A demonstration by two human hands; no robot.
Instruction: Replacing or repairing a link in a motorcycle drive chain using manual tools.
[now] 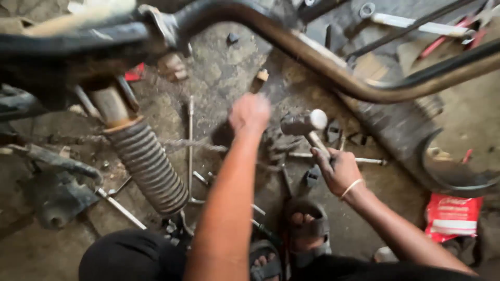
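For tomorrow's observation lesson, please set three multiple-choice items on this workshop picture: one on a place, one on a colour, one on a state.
1. Where is the ribbed rubber boot?
A. left of the person's left arm
B. right of the hammer
C. on the red packet

2. What colour is the packet on the floor at lower right?
A. blue
B. red
C. green

3. What is the right hand doing?
A. lying open on the floor
B. gripping a hammer's handle
C. holding a sandal

Answers:
1 A: the ribbed rubber boot slants down on the left of the picture, left of the arm that ends in the left hand.
2 B: the packet is red with white patches.
3 B: the right hand is closed round the handle of the hammer, whose head is raised beside the left hand.
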